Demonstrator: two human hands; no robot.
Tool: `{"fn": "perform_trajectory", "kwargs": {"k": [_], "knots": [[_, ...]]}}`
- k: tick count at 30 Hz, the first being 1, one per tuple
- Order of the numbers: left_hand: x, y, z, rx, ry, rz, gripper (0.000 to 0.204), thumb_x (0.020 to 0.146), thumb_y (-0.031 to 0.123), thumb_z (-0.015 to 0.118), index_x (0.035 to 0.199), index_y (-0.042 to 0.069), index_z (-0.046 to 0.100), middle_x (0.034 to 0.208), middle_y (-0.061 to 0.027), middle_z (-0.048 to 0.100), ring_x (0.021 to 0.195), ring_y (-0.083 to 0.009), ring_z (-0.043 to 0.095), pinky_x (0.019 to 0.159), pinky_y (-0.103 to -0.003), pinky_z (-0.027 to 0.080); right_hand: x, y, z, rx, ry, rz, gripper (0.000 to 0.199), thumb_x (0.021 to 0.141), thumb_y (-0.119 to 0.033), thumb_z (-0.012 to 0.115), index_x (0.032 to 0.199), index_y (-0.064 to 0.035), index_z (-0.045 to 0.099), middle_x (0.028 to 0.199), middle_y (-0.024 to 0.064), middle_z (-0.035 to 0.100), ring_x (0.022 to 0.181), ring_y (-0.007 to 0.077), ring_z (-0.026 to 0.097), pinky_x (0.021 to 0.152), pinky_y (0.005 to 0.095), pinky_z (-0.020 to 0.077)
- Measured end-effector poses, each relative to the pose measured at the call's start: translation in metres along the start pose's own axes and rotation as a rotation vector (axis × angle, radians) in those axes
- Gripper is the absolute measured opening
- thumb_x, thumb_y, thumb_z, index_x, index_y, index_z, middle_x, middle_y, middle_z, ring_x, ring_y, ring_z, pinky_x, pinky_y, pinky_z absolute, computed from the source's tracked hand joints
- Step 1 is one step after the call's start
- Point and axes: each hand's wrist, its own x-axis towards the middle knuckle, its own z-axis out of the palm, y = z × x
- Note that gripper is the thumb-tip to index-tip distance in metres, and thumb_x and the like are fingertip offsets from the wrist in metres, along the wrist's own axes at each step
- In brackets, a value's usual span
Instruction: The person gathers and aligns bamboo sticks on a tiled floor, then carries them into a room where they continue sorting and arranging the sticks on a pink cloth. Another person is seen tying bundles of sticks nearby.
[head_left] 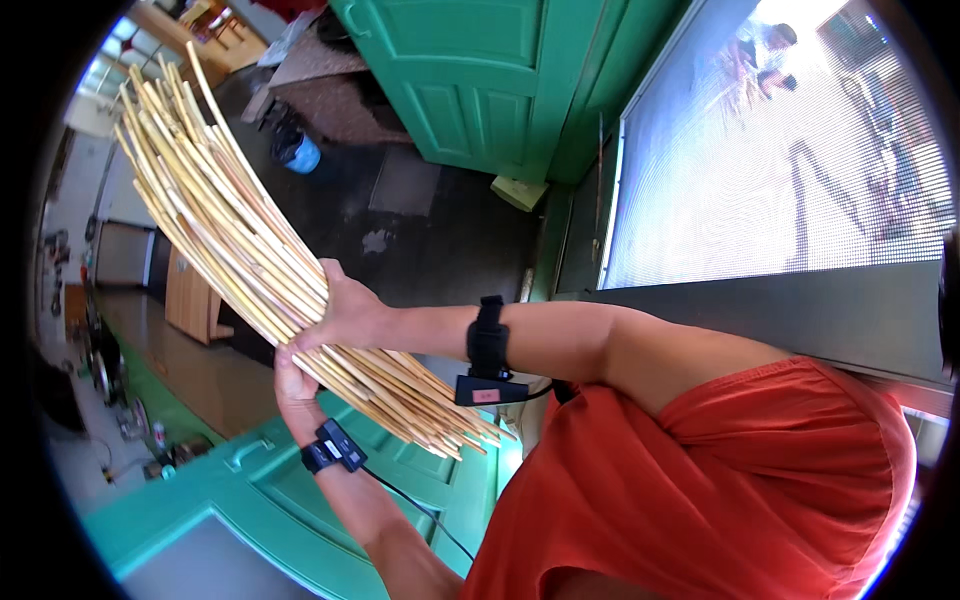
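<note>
A thick bundle of long, pale yellow cane stalks (230, 215) slants across the left half of the head view. Its far end fans out at the upper left, and the near end comes close to the red cloth over my body. My right hand (350, 310) wraps the bundle from the upper side near its middle. Against the lower side, my left hand (295, 385) grips it too, with the fingers partly hidden. Both hands are closed and almost touch each other. A black strap with a small device sits on each forearm.
Green panelled doors stand above (465, 90) and below (290, 500) the bundle. A mesh screen (780, 200) fills the upper right, with a person beyond it. On the dark floor are a blue bin (302, 155) and a pale yellow-green block (518, 192). A wooden piece (192, 295) stands left.
</note>
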Motion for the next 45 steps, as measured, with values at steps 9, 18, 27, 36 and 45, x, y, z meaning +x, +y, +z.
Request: {"fn": "perform_trajectory", "kwargs": {"k": [9,18,27,36,45], "knots": [[0.005,0.058,0.021,0.330,-0.013,0.068,0.062,0.091,0.033,0.051,0.137,-0.001,0.028,0.133,-0.0153,0.042,0.118,-0.0249,0.048,0.096,-0.038,0.044,-0.035,-0.030,0.019,-0.065,0.261,-0.247,0.097,0.049,-0.028,0.081,0.125,0.0006,0.028,0.105,0.0233,0.051,0.102,0.0368,0.052,0.089,0.0386,0.0437],[-0.041,0.096,0.017,0.397,0.074,0.340,0.051,0.089,0.025,0.050,0.135,0.008,0.036,0.119,-0.0147,0.053,0.110,-0.0272,0.051,0.095,-0.043,0.041,-0.058,-0.065,0.042,-0.160,0.452,-0.589,0.101,0.046,-0.021,0.080,0.130,0.0010,0.029,0.105,0.0203,0.049,0.099,0.0359,0.049,0.088,0.0412,0.0408],[-0.039,0.143,0.085,0.565,-0.138,0.542,0.050,0.090,0.027,0.049,0.135,0.012,0.036,0.119,-0.0120,0.053,0.110,-0.0268,0.050,0.094,-0.044,0.039,-0.066,-0.069,0.040,0.014,0.496,-0.770,0.103,0.049,-0.022,0.084,0.130,0.0015,0.026,0.117,0.0200,0.044,0.109,0.0358,0.046,0.094,0.0400,0.0392],[0.012,0.143,0.175,0.603,-0.668,0.647,0.048,0.090,0.030,0.048,0.135,0.016,0.036,0.120,-0.0093,0.053,0.111,-0.0264,0.049,0.093,-0.045,0.037,-0.076,-0.100,0.024,-0.383,0.603,-0.973,0.108,0.045,-0.032,0.080,0.132,0.0041,0.028,0.111,0.0207,0.048,0.102,0.0377,0.050,0.085,0.0435,0.0415],[0.043,0.159,0.219,0.503,-1.187,0.589,0.047,0.090,0.032,0.047,0.134,0.020,0.037,0.120,-0.0067,0.053,0.111,-0.0260,0.047,0.092,-0.046,0.035,-0.059,-0.147,0.037,-0.465,0.625,-0.914,0.104,0.045,-0.033,0.085,0.127,0.0029,0.031,0.105,0.0219,0.050,0.096,0.0383,0.051,0.084,0.0413,0.0417]]}}
